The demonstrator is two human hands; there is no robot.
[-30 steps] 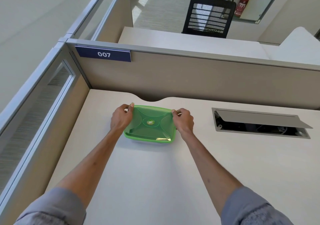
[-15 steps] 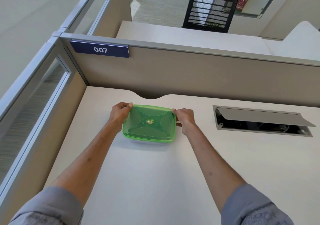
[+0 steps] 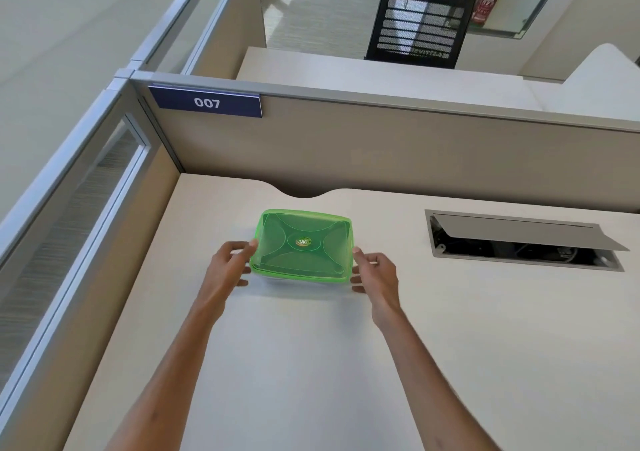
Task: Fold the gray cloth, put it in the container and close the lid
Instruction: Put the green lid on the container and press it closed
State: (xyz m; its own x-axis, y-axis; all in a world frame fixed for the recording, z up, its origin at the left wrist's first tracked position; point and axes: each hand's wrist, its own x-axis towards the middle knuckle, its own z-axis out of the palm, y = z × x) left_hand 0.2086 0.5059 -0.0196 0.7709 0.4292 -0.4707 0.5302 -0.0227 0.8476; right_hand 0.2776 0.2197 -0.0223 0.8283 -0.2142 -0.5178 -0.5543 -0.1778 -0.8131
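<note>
Head view, single entry.

Item: green lid point(image 3: 303, 242), translucent, round label at centre, seated flat over the container point(image 3: 298, 279); only a pale strip of the container is seen under the near rim. The set is placed on the desk point(image 3: 311, 364), near the far edge below the cable notch, presumably so that both arms reach it squarely.

Item: gray cloth. Not visible; it is judged to be inside, though the tinted lid does not let this be confirmed.

Item: left hand point(image 3: 227, 270). Fingers are curled loosely beside the left edge, thumb tip touching the lid's rim, lower fingertips at the container's side. A light pinch is suggested rather than a firm grasp, probably to steady or press the edge down.

Item: right hand point(image 3: 375, 272). It is mirrored at the right edge, thumb at the rim and fingers part bent, nothing being enclosed.

Item: cable hatch point(image 3: 523, 242), flap raised, well apart to the right.

Status: closing is judged nearly complete; an unsnapped corner remains possible.
</note>
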